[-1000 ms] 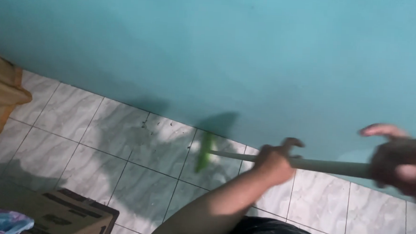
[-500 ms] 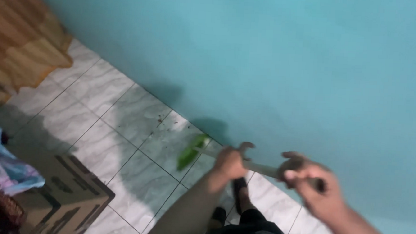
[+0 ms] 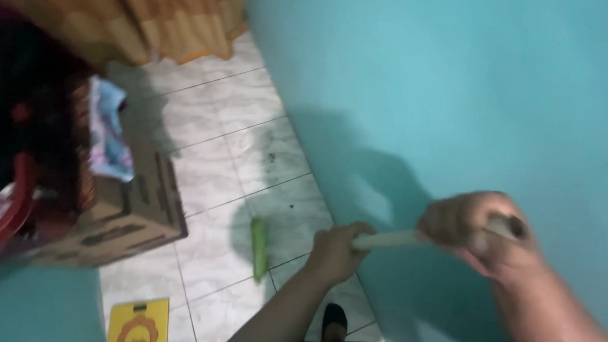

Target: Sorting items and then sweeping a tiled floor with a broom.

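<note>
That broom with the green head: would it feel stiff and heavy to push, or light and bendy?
Probably light: the broom has a thin pale handle and a small green head. The handle looks straight between the left hand and right hand, so likely stiff. On the smooth tiled floor it should slide easily.

Both arms reach forward from the bottom of the view, 2 bare forearms angled toward one another. The left hand [image 3: 334, 252] sits lower and further out, fingers curled shut into a fist, knuckles up, wrist in line with the forearm. The right hand [image 3: 481, 232] is nearer the camera and higher — also closed tight, thumb folded over the top — its forearm running in from the lower right corner.
</note>
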